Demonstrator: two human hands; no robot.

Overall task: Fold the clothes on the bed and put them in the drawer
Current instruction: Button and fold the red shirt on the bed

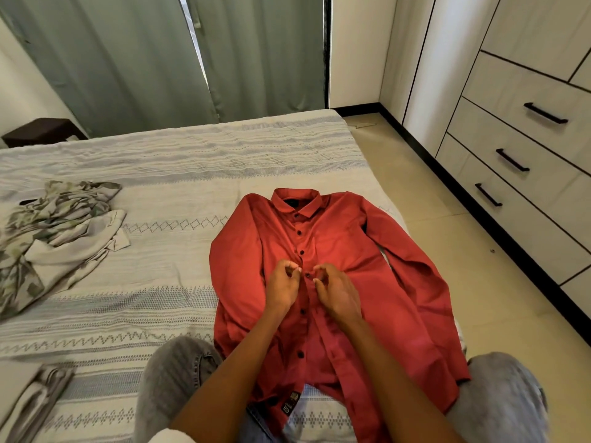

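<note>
Head cam: red shirt [335, 276] lies flat, front up, on the bed [179, 161], collar away from the person, sleeves down along both sides, near the bed's right edge. Both hands sit mid-placket, w/ a dark button between them. Left hand [283, 284] has fingers curled in, tips pinching the placket edge on its side. Right hand [335, 290] is curled too, thumb & forefinger nipping the fabric just right of the button. Knees in grey jeans [172, 372] flank the shirt's hem. Over on the left, a crumpled camo garment [54, 231] sits well apart from the shirt; a folded grey piece [41, 398] lies at the bottom-left corner. Drawers [524, 155] w/ black handles stand across the floor at right, all closed.
</note>
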